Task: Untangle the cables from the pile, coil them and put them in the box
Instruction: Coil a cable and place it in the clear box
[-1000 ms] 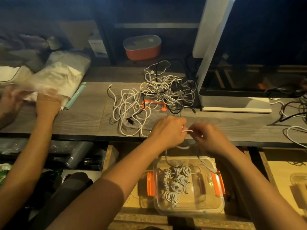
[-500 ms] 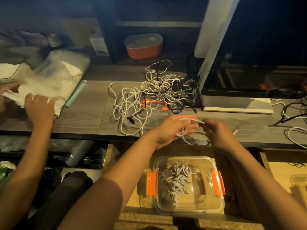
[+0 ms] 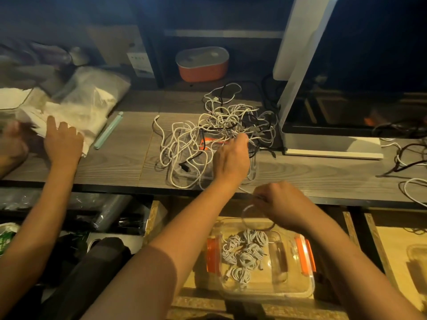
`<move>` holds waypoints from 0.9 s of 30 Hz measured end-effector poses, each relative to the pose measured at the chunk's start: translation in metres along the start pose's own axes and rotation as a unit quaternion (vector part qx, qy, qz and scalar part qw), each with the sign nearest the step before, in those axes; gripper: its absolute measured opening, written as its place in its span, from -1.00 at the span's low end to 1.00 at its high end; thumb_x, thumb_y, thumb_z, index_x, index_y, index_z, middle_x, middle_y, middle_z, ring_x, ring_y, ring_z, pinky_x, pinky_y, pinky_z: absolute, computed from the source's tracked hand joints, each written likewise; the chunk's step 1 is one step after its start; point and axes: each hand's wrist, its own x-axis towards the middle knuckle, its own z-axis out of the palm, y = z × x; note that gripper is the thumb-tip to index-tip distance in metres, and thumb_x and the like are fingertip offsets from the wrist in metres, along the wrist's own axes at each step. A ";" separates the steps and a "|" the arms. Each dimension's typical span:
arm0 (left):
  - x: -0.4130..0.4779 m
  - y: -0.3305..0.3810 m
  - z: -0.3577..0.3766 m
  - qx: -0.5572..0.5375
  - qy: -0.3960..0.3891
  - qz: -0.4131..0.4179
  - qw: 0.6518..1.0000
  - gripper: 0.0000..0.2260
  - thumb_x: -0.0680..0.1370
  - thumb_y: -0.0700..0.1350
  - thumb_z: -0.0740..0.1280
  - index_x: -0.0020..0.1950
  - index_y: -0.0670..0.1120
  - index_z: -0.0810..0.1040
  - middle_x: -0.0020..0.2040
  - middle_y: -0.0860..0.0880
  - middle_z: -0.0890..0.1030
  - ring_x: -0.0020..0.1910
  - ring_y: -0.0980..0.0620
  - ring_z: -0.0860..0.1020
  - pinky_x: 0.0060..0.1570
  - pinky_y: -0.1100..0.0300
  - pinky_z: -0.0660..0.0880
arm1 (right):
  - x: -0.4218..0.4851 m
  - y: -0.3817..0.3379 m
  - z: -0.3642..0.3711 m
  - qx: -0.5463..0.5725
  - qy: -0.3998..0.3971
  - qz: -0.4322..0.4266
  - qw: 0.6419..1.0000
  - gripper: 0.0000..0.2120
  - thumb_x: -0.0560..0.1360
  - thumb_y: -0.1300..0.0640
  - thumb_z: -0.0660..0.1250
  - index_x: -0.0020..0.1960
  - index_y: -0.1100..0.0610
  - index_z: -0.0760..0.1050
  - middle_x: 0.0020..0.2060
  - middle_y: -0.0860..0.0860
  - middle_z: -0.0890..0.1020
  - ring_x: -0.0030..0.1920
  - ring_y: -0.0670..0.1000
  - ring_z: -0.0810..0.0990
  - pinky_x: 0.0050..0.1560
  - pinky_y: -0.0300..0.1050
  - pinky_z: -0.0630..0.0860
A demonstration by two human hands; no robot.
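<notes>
Cable pile (image 3: 208, 128) gripped by left hand (image 3: 231, 162); label (image 3: 139, 63) blurred.

Monitor base (image 3: 330, 147) seemingly hems the cable pile (image 3: 208, 132); bare tabletop (image 3: 129, 162) lies opposite.

Bare left forearm stretched forward, left hand (image 3: 231, 162) back upward, fingers reaching away and hidden, grip unclear, bare right forearm angling in from lower right, right hand (image 3: 283, 204) nearer the body, fingers curled, pinching a thin pale cable loop (image 3: 243, 212)
</notes>
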 end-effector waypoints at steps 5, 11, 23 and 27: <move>-0.005 -0.025 0.004 0.111 -0.197 0.055 0.973 -0.62 0.64 0.09 0.04 0.06 -0.12 0.55 0.01 -0.12 0.59 0.00 -0.13 0.54 -0.14 0.08 0.33 | -0.010 0.035 -0.032 -0.033 0.182 0.084 0.979 -0.85 0.57 0.13 0.22 -0.07 0.08 0.56 -0.22 0.01 0.61 -0.24 -0.04 0.54 -0.22 -0.14 0.50; -0.034 -0.044 -0.001 -0.083 -0.431 -0.067 0.896 -0.46 0.52 0.33 0.01 0.33 0.05 0.43 0.31 -0.04 0.49 0.27 -0.08 0.44 0.17 0.08 0.36 | -0.009 0.074 -0.049 0.023 0.247 0.157 0.956 -0.77 0.60 0.22 0.16 0.16 0.23 0.54 -0.02 0.18 0.61 -0.13 0.04 0.49 -0.17 -0.09 0.39; -0.032 -0.031 -0.023 -0.081 -0.514 -0.011 0.854 -0.68 0.62 -0.26 0.14 0.34 -0.07 0.47 0.30 -0.07 0.50 0.24 0.03 0.44 0.16 0.27 0.32 | 0.003 0.090 -0.017 0.321 0.269 0.250 0.873 -0.78 0.62 0.26 0.12 0.05 0.28 0.54 0.00 0.17 0.55 -0.11 0.08 0.52 -0.17 -0.11 0.49; -0.033 -0.008 -0.039 -0.627 -0.344 -0.254 0.651 -0.66 0.61 -0.37 0.04 0.36 -0.20 0.36 0.31 -0.08 0.47 0.34 -0.01 0.42 0.29 0.19 0.38 | 0.007 0.086 0.005 0.328 0.141 0.272 0.894 -0.78 0.61 0.29 0.09 -0.01 0.27 0.52 -0.06 0.17 0.55 -0.22 0.02 0.50 -0.30 -0.17 0.46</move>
